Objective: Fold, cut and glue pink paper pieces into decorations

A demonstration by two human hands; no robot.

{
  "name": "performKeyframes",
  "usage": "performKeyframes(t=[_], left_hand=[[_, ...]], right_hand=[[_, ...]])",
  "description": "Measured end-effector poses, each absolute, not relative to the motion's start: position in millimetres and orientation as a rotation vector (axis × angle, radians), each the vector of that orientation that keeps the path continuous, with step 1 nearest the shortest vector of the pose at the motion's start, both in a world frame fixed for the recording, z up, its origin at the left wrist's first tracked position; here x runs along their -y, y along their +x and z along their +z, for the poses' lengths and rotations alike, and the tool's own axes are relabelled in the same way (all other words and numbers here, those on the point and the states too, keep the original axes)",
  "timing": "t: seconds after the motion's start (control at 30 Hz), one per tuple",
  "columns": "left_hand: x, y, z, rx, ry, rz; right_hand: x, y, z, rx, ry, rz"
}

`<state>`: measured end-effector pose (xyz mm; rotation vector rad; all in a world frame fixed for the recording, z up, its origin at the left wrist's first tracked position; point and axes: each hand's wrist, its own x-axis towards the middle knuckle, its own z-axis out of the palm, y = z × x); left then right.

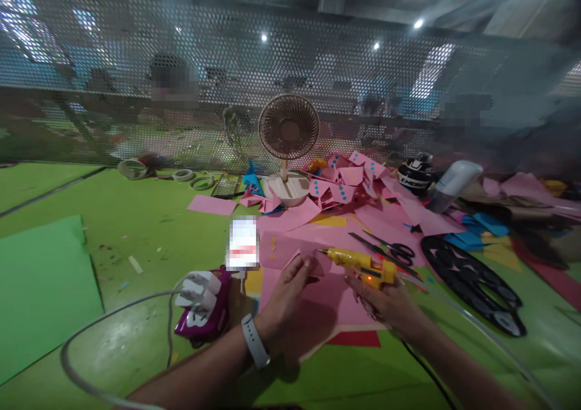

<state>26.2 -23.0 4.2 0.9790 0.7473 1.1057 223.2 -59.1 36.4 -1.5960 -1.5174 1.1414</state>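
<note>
two forearms (186,367) lie nearest, both cut off by the bottom edge, one white band (255,340) round the left wrist. the right hand (385,304) grips one yellow glue gun (349,257), its handle mostly hidden by the palm; a single orange light glows on it. the left hand (285,289) pinches the lower edge of one pink paper piece (281,247) bearing a few yellow marks, partly covered by the fingers; the gun's nozzle points at it, though whether they touch is hard to tell. both sit mid-table, over larger pink sheets (327,307). one phone (244,244) has a blurred screen; one purple power block (206,316) carries white plugs, overlapping too much to count. one fan (289,129) stands behind, beside a pink heap (347,180) whose pieces hide one another on the green table (136,228).
</note>
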Motion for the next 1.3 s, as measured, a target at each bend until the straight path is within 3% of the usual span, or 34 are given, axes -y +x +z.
performKeyframes(t=[0.77, 1.17, 1.3], left_hand=[[23.8, 24.8, 6.4, -0.768, 1.011, 1.090], [24.1, 25.6, 10.5, -0.790, 1.062, 1.095], [24.6, 24.8, 10.0, -0.810, 1.075, 1.101]], right_hand=[[60.8, 214.8, 35.8, 1.365, -1.614, 1.196], [61.1, 220.2, 41.4, 1.542, -1.665, 1.119], [59.3, 226.9, 31.1, 1.747, -1.599, 0.933]])
